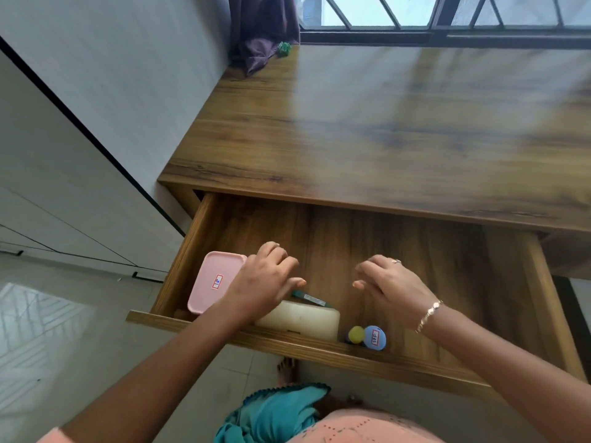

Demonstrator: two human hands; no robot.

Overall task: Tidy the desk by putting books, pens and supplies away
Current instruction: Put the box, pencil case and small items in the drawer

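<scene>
Drawer [447,266] floor bare toward right.

Drawer [287,343] out from under the tabletop [383,139]. Lidded box [214,279] in the drawer's left end, tub [303,318] against its front wall, pen [311,299] just behind the tub, two capped bottles [374,337] further right along that wall.

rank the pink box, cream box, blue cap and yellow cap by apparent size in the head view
1. pink box and cream box: close, both partly hidden by the left hand, so unranked
2. blue cap
3. yellow cap

Empty left hand [265,278] and right hand [391,284] above an open drawer [319,345] with pink box [212,279], cream box [303,318], green pen [309,298].
</scene>
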